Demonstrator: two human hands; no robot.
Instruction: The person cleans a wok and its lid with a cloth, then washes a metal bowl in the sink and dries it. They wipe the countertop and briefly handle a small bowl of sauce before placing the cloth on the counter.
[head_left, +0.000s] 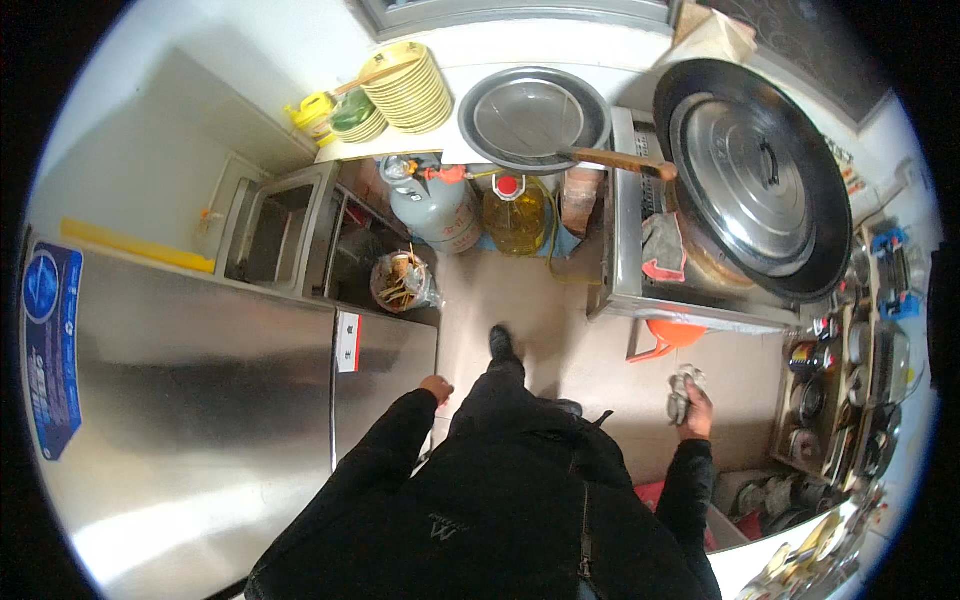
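Note:
My right hand (697, 411) is closed on a crumpled grey-white cloth (682, 390), held above the floor near the stove's front. My left hand (437, 390) hangs beside the steel fridge, its fingers partly curled; whether it holds anything is not clear. Ahead on the steel stove (622, 277) a large black wok (675, 97) stands with a metal lid (750, 180) in it. A grey and pink cloth (664, 244) lies at the stove's front left. Left of the stove, a steel bowl (469, 120) on the counter holds a strainer (525, 112) with a wooden handle.
Yellow stacked bowls (416, 94) stand on the counter. Below are a gas cylinder (439, 214), an oil jug (517, 217) and a bin with skewers (401, 281). A steel fridge (202, 375) is at left. An orange plastic scoop (675, 334) is under the stove edge; crowded shelves (787, 405) stand right.

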